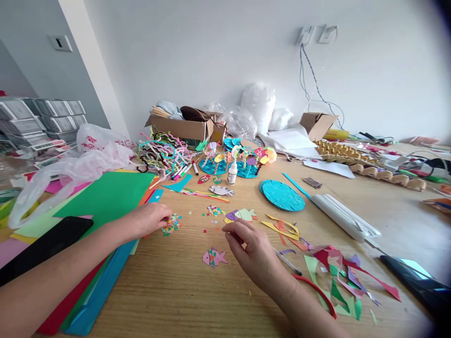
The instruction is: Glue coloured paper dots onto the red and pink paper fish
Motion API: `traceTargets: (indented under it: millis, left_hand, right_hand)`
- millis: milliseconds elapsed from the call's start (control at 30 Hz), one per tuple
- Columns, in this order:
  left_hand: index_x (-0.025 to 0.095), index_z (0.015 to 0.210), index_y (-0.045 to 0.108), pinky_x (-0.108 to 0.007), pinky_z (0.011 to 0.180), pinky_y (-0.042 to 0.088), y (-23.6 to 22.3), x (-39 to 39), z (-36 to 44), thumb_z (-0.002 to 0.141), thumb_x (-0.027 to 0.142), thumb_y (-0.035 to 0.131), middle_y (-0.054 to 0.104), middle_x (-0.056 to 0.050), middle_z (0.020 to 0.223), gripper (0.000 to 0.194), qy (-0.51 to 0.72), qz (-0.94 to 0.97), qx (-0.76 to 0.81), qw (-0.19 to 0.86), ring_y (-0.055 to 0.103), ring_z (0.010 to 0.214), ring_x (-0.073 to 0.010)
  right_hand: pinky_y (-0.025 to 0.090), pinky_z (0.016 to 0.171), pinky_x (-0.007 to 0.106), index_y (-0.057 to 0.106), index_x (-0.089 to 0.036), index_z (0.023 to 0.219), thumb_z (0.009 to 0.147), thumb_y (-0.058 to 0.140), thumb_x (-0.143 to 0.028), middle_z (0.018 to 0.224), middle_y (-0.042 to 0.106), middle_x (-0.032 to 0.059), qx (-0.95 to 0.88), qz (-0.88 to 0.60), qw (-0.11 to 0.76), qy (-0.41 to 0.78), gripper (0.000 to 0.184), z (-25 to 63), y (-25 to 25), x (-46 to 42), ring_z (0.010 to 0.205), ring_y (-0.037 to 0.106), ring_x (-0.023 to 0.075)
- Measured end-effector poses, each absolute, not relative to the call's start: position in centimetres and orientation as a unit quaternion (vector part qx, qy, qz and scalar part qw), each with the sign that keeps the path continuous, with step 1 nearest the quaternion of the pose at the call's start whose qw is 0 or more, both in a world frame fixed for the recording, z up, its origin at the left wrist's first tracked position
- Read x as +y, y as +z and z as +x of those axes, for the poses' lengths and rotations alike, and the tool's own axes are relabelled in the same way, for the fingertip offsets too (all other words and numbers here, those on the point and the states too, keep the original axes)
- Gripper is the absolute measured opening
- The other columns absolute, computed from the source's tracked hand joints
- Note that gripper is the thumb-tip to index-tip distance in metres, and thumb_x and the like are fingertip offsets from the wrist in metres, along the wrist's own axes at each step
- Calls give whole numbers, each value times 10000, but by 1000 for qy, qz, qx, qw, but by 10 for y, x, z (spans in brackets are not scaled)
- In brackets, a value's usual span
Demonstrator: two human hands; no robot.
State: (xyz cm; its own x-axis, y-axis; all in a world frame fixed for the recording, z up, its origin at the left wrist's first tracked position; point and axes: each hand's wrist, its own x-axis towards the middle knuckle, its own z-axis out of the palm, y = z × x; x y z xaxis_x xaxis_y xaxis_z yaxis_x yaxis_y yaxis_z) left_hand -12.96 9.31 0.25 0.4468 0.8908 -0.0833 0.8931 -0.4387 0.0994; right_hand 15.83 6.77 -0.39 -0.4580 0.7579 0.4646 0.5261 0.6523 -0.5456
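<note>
My left hand (150,219) reaches in with its fingertips pinched at the edge of a pile of small coloured paper bits (172,225); whatever it pinches is too small to make out. Bent inward, my right hand (252,249) hovers with thumb and forefinger together, and I cannot make out anything between them. Below and between the hands lies a pink paper fish (214,257) with coloured triangles on its body. Just beyond the right fingers are a pale green paper fish (245,214) and a purple one (231,216). Round paper dots (214,210) form another small pile.
A glue bottle (232,173) stands behind blue ovals (283,195). Coloured paper sheets (109,195) and a black phone (52,244) lie left. Paper scraps (338,277), red-handled scissors (317,291) and a white power strip (343,218) are right. Pipe cleaners (165,152) heap at the back.
</note>
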Motion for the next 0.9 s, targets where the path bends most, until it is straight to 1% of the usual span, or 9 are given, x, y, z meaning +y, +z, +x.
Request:
traceTargets:
  millis: [167, 433, 567, 767, 900]
  left_hand:
    - [194, 732, 609, -232, 658, 417, 3, 94, -129, 777, 116, 535, 636, -13, 785, 117, -27, 848, 526, 56, 612, 764, -172]
    - [185, 725, 597, -264, 645, 413, -5, 94, -123, 799, 134, 533, 626, -39, 775, 111, -59, 846, 530, 20, 602, 769, -206]
    - [171, 753, 593, -284, 656, 413, -6, 92, -121, 829, 137, 500, 628, -64, 814, 125, -63, 841, 537, 3, 599, 797, -223]
    - [186, 761, 588, -243, 644, 405, -2, 92, -123, 838, 126, 474, 632, -24, 806, 150, -58, 836, 546, 2, 600, 771, -175]
    - [191, 775, 592, -236, 643, 400, -1, 95, -124, 837, 142, 485, 635, -14, 807, 133, -54, 837, 545, -2, 599, 774, -168]
  right_hand:
    - [416, 591, 216, 589, -183, 838, 837, 444, -114, 775, 630, 33, -839, -384, 346, 170, 160, 160, -4, 67, 665, 571, 123]
    - [418, 590, 222, 590, -181, 836, 831, 446, -103, 784, 637, 38, -842, -378, 347, 166, 164, 160, -5, 67, 673, 582, 131]
    - [417, 591, 226, 592, -180, 836, 826, 451, -92, 791, 638, 40, -843, -382, 341, 166, 166, 160, -5, 66, 678, 585, 136]
    - [412, 583, 224, 593, -179, 840, 826, 454, -89, 787, 636, 34, -845, -383, 331, 172, 166, 160, -5, 67, 665, 577, 132]
    - [399, 559, 220, 595, -173, 838, 822, 458, -83, 774, 634, 33, -846, -382, 330, 172, 165, 160, -4, 68, 639, 566, 126]
